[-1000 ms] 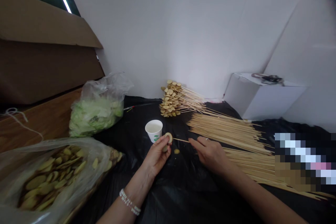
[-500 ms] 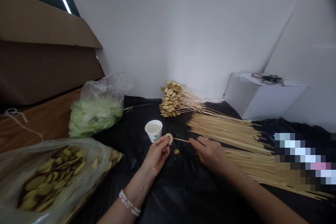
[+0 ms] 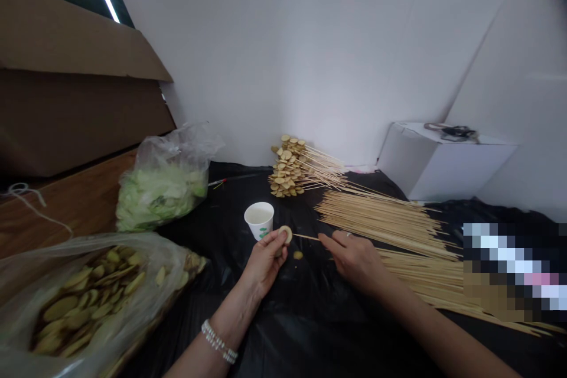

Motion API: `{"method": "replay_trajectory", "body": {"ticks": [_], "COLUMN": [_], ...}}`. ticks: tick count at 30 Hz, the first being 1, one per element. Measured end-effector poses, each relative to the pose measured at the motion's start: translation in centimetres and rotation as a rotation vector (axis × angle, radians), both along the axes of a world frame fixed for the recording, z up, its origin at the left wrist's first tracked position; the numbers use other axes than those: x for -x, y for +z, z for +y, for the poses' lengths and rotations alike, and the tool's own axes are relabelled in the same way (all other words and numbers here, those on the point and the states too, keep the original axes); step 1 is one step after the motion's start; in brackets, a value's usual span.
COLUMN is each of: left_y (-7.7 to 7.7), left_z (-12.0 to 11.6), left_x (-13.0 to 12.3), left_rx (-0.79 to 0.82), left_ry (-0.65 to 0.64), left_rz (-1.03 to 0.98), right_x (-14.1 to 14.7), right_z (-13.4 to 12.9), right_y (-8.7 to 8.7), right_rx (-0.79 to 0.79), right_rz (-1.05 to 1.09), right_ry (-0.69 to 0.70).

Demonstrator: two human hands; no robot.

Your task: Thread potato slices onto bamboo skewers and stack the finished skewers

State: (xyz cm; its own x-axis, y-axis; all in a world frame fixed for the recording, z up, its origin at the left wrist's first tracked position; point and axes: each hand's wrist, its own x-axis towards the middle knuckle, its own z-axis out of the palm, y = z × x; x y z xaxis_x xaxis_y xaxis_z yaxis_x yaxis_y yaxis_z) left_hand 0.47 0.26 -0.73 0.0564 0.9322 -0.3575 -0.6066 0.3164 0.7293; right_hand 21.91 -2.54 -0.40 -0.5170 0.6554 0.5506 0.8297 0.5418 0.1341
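Two hands pinching, left hand (image 3: 266,266) on a potato slice (image 3: 286,234), right hand (image 3: 355,261) on a bamboo skewer (image 3: 306,237), paper cup (image 3: 259,220) just beyond left hand, plastic bag of slices (image 3: 84,301) farther left, loose skewers (image 3: 381,221) beyond right hand

The person's left hand (image 3: 266,263) holds a pale, round potato slice (image 3: 286,234) upright between thumb and fingers, its flat face turned toward the right hand (image 3: 355,261). That hand pinches a thin bamboo skewer (image 3: 306,237) near its blunt end and holds it nearly level, the pointed tip touching the slice's edge, while a second, smaller potato slice (image 3: 298,255) lies loose just beside the left hand
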Motion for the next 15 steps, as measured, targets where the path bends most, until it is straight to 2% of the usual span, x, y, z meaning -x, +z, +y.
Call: {"method": "replay_trajectory", "body": {"ticks": [8,15], "left_y": [-0.45,-0.6], "left_z": [0.08,0.16], "left_x": [-0.06,-0.23], "left_rx": [-0.001,-0.035], "left_ry": [0.031,0.048], "left_rz": [0.019,0.056], "right_x": [0.24,0.66], "right_z": [-0.06,-0.21], "right_y": [0.02,-0.42], "right_rx": [-0.124,-0.137], "right_rz": [0.016,-0.038], "right_ry": [0.074,0.05]}}
